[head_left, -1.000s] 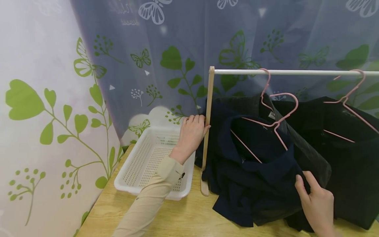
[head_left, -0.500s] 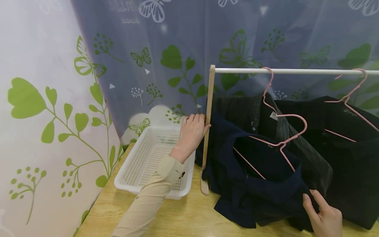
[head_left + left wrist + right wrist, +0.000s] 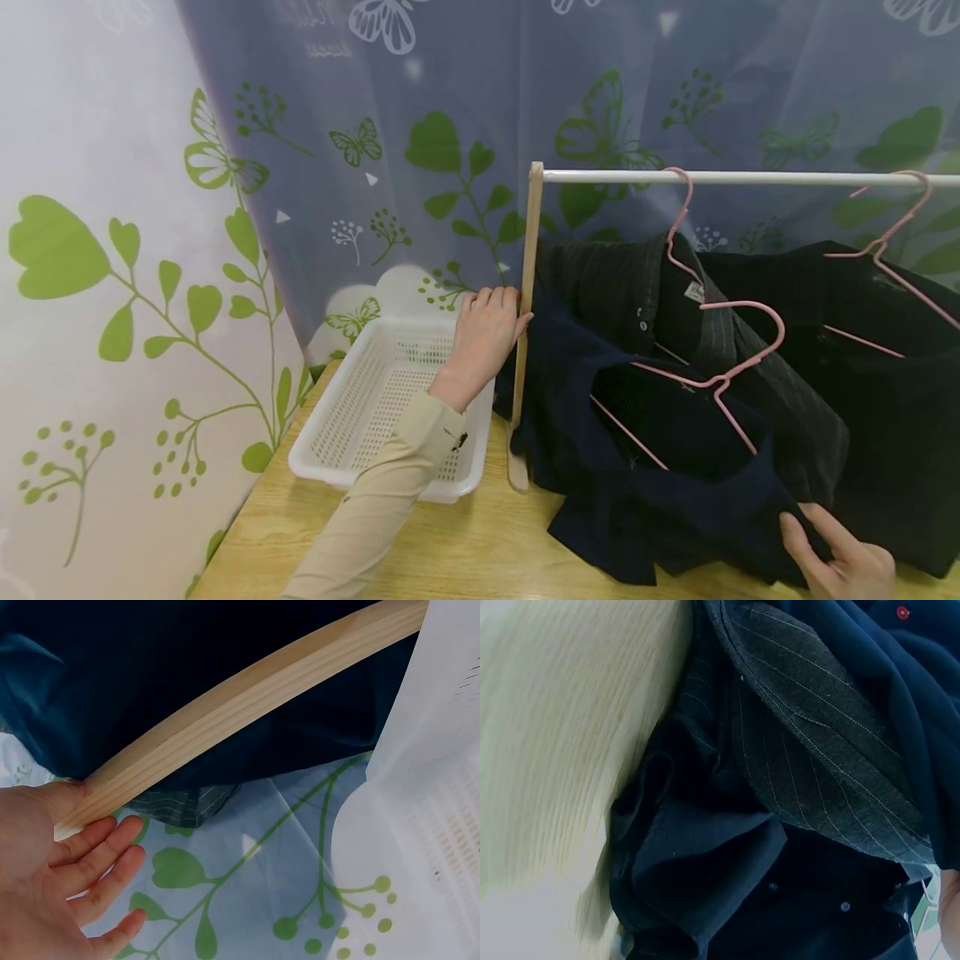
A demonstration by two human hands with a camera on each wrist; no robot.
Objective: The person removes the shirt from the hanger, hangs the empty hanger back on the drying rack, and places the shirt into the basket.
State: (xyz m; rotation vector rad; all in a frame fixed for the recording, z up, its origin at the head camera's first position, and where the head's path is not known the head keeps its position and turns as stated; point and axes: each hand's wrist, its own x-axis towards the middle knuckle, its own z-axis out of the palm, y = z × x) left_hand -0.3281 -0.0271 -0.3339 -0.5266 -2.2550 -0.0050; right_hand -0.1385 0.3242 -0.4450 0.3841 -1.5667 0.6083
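Observation:
My left hand holds the wooden side post of a small clothes rack. In the left wrist view, the thumb lies on one side of the post and the fingers on the other. My right hand pinches the shoulder of a navy shirt at the lower right. Inside its neck is a pink hanger, its hook off the rail and pointing right. Only a bit of the right hand shows at the right wrist view's edge, beside navy cloth.
A dark grey pinstriped garment hangs behind the navy shirt from the white rail. Further right hangs a black garment on another pink hanger. A white perforated basket stands left of the rack on the wooden table.
My right hand has moved right and down, drawing the navy shirt's shoulder with it. The shirt's hanger has shifted right and lower, away from the rail. The left hand has stayed on the post.

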